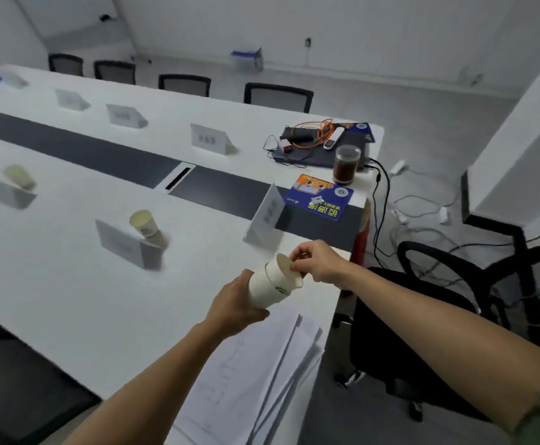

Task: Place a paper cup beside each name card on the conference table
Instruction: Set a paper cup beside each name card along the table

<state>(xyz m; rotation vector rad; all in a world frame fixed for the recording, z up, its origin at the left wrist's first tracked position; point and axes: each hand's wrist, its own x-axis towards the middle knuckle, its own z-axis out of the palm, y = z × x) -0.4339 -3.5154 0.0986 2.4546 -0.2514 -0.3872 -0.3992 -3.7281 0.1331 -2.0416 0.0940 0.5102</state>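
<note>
1. A pale-walled meeting room is shown, with a long white conference surface (69, 284) split lengthwise by a dark centre strip (79, 152).
2. Four dark chairs (278, 96) are lined up along the far side, and a black office chair (438, 316) is seen beyond the near right corner.
3. A loose pile of printed papers (256, 374) is spread at the near right edge of the surface.
4. At the far right end, a dark laptop (323, 152) is covered with an orange cable, and a clear jar of dark liquid (345, 164) is stood beside a blue printed pad (318, 202).
5. Name cards are set along both sides; the nearest name card (267, 215) at the right end has no cup beside it.
6. A paper cup (146, 224) is seen touching the middle name card (124, 244), just behind it, and another blurred cup (20, 176) is seen behind the left name card (5, 192).
7. A stack of paper cups (270, 285) is held tilted above the surface, near the pile of papers, gripped around its base by the left hand (235, 303), whose fingers are wrapped around it.
8. The rim of the top cup (289, 273) is pinched by the fingers of the right hand (318, 263).
</note>
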